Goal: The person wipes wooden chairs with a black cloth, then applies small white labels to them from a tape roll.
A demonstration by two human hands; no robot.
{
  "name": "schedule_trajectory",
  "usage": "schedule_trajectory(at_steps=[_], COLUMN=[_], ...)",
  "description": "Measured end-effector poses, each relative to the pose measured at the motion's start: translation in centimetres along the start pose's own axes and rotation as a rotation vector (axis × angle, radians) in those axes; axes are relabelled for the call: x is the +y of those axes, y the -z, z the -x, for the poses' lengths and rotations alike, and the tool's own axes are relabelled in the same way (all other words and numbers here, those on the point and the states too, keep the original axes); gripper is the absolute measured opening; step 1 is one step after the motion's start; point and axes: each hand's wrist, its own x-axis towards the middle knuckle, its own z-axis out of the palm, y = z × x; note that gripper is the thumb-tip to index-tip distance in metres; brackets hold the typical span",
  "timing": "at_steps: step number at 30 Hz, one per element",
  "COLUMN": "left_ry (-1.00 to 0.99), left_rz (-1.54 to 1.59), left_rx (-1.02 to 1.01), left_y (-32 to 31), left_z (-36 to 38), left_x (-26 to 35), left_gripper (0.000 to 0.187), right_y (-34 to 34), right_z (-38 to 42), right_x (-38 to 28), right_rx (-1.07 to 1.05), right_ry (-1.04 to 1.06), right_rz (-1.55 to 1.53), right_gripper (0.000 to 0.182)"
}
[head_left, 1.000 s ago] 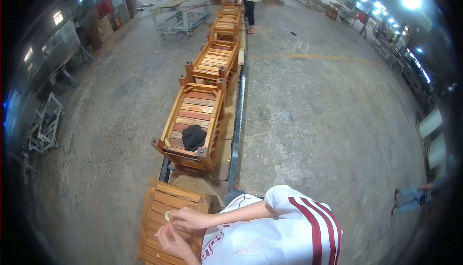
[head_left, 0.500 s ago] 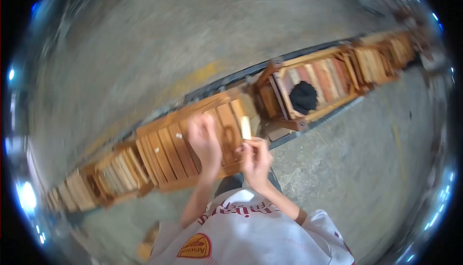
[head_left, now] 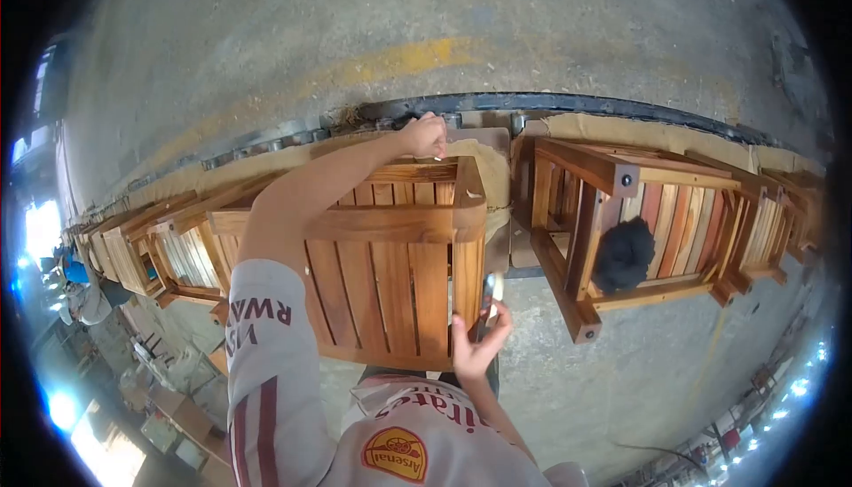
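At the far left edge a co-worker in a blue cap [head_left: 74, 271] bends over near the end of a long row of slatted wooden chairs [head_left: 169, 247] that lie on a low conveyor line [head_left: 550, 104] running across the concrete floor [head_left: 266, 35], where a worn yellow stripe [head_left: 399, 57] runs just beyond the track. Next along the row, directly below the camera, lies the wooden chair frame [head_left: 390, 247] being handled, its slats facing up and its thick rails forming a box. The person's left arm, in a white sleeve with dark red stripes, stretches over this frame, and the left hand [head_left: 424, 137] is closed in a loose fist on the far top corner of the frame, touching the wood beside the cardboard padding [head_left: 491, 168] on the line. At the near right corner of the same frame, the right hand [head_left: 477, 345] is wrapped around the lower end of the corner post, fingers curled around it; a small pale piece [head_left: 491, 290] shows just above the fingers, but what it is cannot be told. Just to the right, apart from the handled frame, lies another chair frame [head_left: 648, 221] with reddish slats, and a black cloth [head_left: 623, 255] rests inside it. More frames continue to the right edge
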Motion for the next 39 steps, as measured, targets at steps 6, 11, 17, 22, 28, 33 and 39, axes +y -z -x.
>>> schedule_trajectory(at_steps=[6,11,17,22,28,33,39], left_ry=[-0.084,-0.128,-0.052,0.138,0.087,0.088,0.013], left_rz=[0.176,0.135,-0.01,-0.184,-0.399,0.07,0.09], left_rx=[0.169,0.216,0.27,0.043,-0.132,0.114,0.698], left_y=[-7.1,-8.7,-7.5,-4.4,-1.3,10.4,8.1], left_z=[-0.6,-0.7,-0.2,-3.8,-7.9,-0.7,15.7], left_x=[-2.1,-3.3,-2.2,-0.7,0.9,5.8,21.2], left_gripper=[0.012,0.011,0.04,0.076,0.073,0.055,0.032], right_y=[-0.4,0.0,-0.1,-0.2,-0.7,-0.1,3.5], right_z=[1.5,1.2,0.8,0.4,0.4,-0.3,0.5], right_x=[2.6,2.3,1.8,1.5,1.6,0.6,3.6], right_rx=[-0.088,-0.11,-0.077,-0.061,0.007,0.055,0.129], right_ry=[0.003,0.074,0.102,0.132,0.116,0.037,-0.08], right_rz=[0.031,0.147,0.201,0.203,0.146,0.038,-0.272], right_gripper=[0.076,0.075,0.074,0.075,0.071,0.059,0.022])
